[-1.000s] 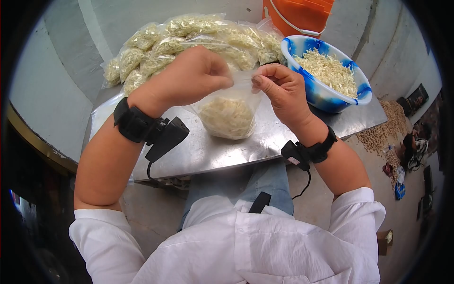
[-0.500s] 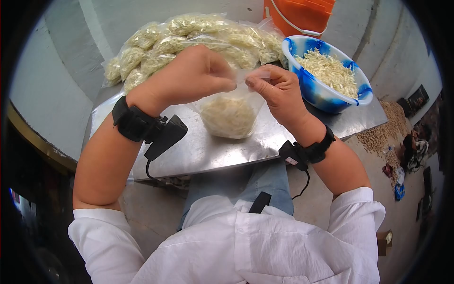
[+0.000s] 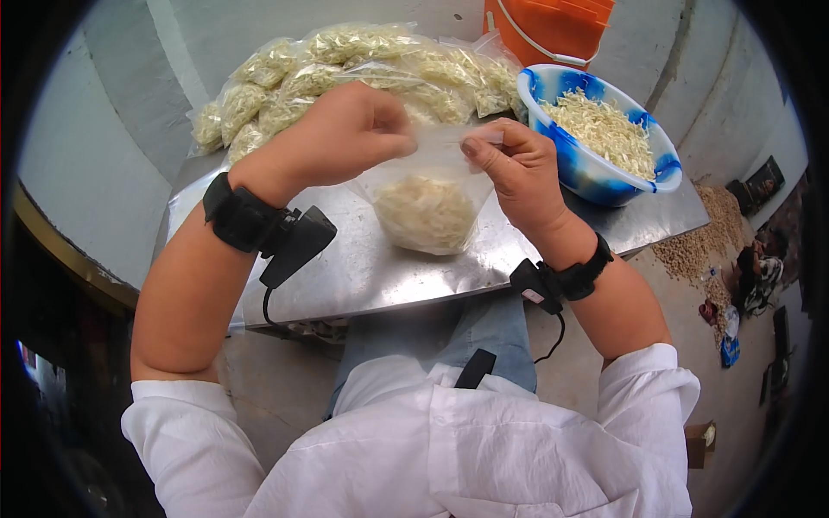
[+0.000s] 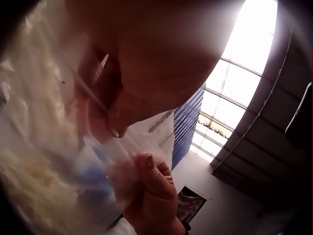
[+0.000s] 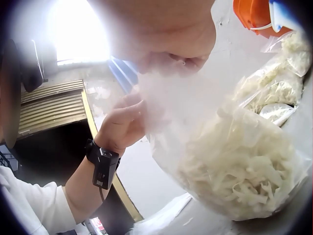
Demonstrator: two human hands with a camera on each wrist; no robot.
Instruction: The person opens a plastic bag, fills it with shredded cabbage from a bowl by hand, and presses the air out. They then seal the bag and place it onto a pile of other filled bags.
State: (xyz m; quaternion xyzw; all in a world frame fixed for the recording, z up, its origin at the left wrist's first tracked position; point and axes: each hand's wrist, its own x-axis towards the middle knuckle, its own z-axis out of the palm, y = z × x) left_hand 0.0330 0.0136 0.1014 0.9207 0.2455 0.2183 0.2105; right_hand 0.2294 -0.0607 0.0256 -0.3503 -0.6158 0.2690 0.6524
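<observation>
A clear plastic bag (image 3: 427, 211) with pale, shredded dried strips in its lower part sits over the metal table, its top edge raised between both hands. My left hand (image 3: 358, 129) pinches the left end of that edge between thumb and fingers, slightly blurred in the head view. At the opposite end, my right hand (image 3: 522, 168) pinches the edge with thumb and forefinger, and a short bit of plastic sticks out past the fingers. From the right wrist view, the strips (image 5: 244, 176) bulge at the bag's bottom and the upper plastic looks hazy.
Filled bags (image 3: 285, 82) are piled along the back of the metal table (image 3: 345, 276). A blue-and-white basin (image 3: 596, 181) of loose strips stands at the right, before an orange bucket (image 3: 553, 30). Small tan pieces (image 3: 712, 229) lie heaped on the floor at right.
The hands drew closer together at the bag's top, then spread apart again, the left hand shifting left and the right hand right. The bag has moved slightly rightward.
</observation>
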